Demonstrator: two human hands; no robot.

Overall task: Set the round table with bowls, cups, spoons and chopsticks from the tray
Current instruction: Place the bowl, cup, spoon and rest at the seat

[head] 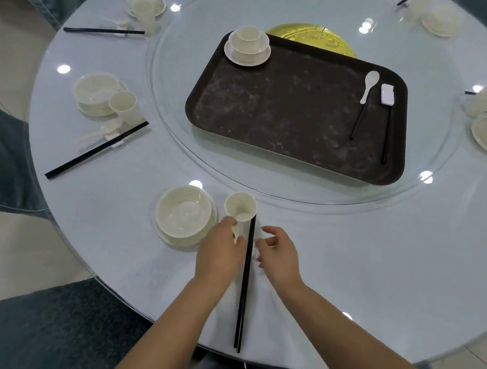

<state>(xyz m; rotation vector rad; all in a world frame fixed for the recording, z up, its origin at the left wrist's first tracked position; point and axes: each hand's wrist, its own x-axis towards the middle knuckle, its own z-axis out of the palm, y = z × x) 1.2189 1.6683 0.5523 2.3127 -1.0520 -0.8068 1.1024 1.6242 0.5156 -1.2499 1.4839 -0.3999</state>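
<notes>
Lying on the tray (270, 106): 1 bowl stack (247, 45), 1 spoon (369, 85), 1 rest (387, 94), 2 chopsticks (386, 136). Left hand (221, 254) pinches something white below the near cup (240, 208); right hand (278, 255) hovers, fingers loosely curled, holding nothing. Chopstick pair (244, 284) reaches the table (375, 249) edge beside 1 bowl (183, 212).

Both bare forearms reached up from the lower frame; the left hand (221, 250) pinched with curled fingers (230, 222), and the right hand (279, 256) hung loosely curled.
</notes>
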